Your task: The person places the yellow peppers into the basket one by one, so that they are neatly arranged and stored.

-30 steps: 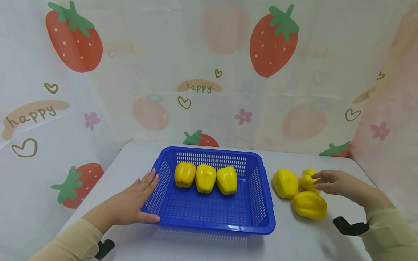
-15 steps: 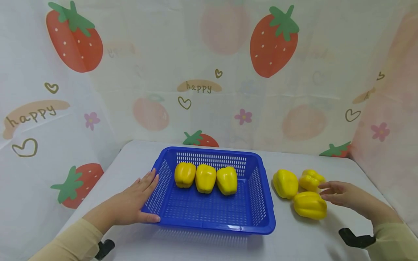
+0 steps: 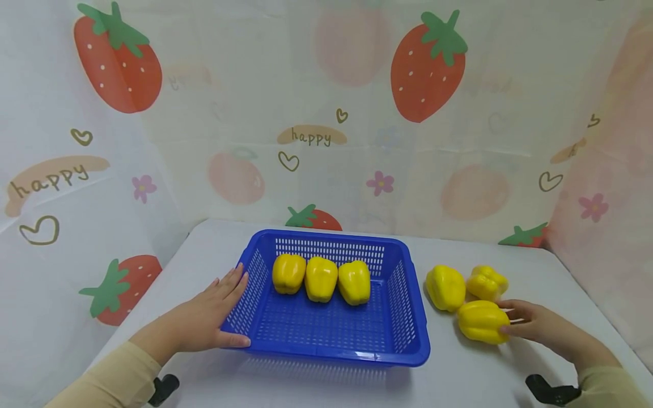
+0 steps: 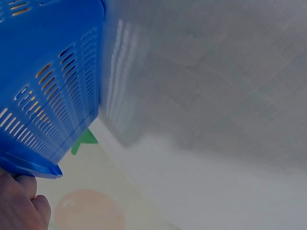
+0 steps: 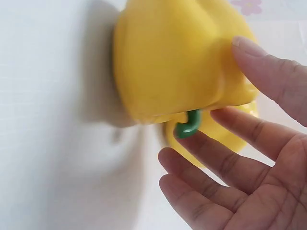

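My left hand point(image 3: 209, 317) rests along the left rim of a blue plastic basket point(image 3: 336, 356), fingers stretched out and thumb at its near corner. Three yellow bell peppers point(image 3: 321, 280) stand in a row inside the basket. On the right, my right hand point(image 3: 546, 331) is at the stem end of the nearest loose bell pepper point(image 3: 482, 322). Its thumb point(image 5: 249, 48) appears to touch the pepper's side, while the extended fingers are beside the green stem point(image 5: 192, 122). The pepper lies on its side on the table.
Two more yellow bell peppers, one on the left point(image 3: 445, 288) and one behind point(image 3: 487, 282), sit close to the nearest one. All stand on a white-covered table point(image 3: 459, 379). A strawberry-print cloth point(image 3: 326, 85) encloses the back and sides.
My right hand has come back toward me from the rear pepper and down to the nearest loose one. The left hand and the basket have stayed in place.
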`<move>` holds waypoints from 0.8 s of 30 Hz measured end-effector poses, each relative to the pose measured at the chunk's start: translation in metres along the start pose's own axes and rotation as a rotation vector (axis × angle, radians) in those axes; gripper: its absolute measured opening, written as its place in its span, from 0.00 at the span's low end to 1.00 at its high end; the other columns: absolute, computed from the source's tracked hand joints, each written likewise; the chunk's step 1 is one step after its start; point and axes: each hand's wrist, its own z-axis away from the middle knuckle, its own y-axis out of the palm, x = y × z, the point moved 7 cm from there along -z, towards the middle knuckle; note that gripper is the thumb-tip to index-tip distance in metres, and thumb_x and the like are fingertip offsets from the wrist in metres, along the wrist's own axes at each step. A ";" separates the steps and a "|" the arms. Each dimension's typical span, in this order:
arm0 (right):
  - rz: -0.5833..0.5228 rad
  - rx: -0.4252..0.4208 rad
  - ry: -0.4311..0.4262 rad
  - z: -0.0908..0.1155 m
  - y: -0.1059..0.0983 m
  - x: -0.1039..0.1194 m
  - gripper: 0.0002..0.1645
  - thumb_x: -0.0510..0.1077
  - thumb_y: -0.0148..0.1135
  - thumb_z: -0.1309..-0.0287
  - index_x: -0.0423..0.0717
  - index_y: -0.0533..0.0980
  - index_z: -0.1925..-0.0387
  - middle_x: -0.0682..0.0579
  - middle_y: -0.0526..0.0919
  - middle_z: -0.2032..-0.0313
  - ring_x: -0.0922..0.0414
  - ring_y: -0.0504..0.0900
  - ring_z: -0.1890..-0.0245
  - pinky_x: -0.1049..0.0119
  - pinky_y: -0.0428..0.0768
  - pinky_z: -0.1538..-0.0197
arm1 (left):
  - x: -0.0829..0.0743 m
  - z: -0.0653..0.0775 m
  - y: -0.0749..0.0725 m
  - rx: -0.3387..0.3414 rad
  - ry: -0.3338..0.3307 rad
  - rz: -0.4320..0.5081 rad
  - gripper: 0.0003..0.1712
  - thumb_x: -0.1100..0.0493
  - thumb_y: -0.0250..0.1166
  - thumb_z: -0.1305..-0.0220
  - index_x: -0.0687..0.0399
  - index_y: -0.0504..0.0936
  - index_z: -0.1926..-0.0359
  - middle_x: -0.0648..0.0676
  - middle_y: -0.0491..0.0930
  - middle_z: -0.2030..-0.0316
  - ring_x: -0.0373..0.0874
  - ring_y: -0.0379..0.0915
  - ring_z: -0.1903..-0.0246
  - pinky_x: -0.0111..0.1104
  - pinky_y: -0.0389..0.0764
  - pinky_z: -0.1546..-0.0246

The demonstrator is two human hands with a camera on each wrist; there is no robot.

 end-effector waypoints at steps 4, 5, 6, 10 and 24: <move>-0.007 -0.004 0.029 -0.003 0.005 -0.005 0.46 0.53 0.62 0.46 0.32 0.54 0.36 0.31 0.66 0.44 0.44 0.70 0.48 0.45 0.72 0.49 | 0.000 0.000 0.000 -0.003 0.002 -0.001 0.67 0.18 0.49 0.59 0.58 0.41 0.29 0.59 0.34 0.29 0.53 0.34 0.30 0.50 0.46 0.35; -0.008 -0.006 0.032 -0.003 0.006 -0.006 0.47 0.53 0.62 0.46 0.32 0.53 0.35 0.31 0.65 0.43 0.44 0.69 0.47 0.45 0.72 0.49 | 0.000 0.000 0.000 -0.004 0.003 0.000 0.67 0.18 0.49 0.59 0.58 0.41 0.29 0.59 0.34 0.29 0.53 0.34 0.30 0.50 0.46 0.35; -0.011 -0.007 0.040 -0.004 0.007 -0.007 0.48 0.53 0.62 0.46 0.32 0.52 0.35 0.30 0.64 0.43 0.43 0.68 0.47 0.44 0.71 0.49 | 0.000 0.000 0.000 -0.005 0.004 -0.002 0.67 0.18 0.49 0.58 0.58 0.41 0.29 0.59 0.34 0.29 0.53 0.34 0.30 0.50 0.46 0.35; -0.013 -0.010 0.050 -0.006 0.011 -0.008 0.51 0.54 0.62 0.46 0.32 0.48 0.34 0.28 0.59 0.40 0.40 0.66 0.45 0.44 0.71 0.49 | 0.000 0.000 0.000 -0.007 0.004 -0.002 0.67 0.18 0.49 0.58 0.58 0.41 0.29 0.59 0.34 0.29 0.53 0.34 0.31 0.50 0.46 0.35; -0.020 -0.025 0.037 -0.013 0.018 -0.008 0.53 0.56 0.62 0.48 0.33 0.48 0.33 0.29 0.54 0.36 0.38 0.62 0.42 0.39 0.66 0.46 | 0.000 0.000 0.001 -0.010 -0.002 0.012 0.67 0.18 0.49 0.59 0.58 0.43 0.29 0.59 0.34 0.29 0.53 0.35 0.31 0.50 0.46 0.35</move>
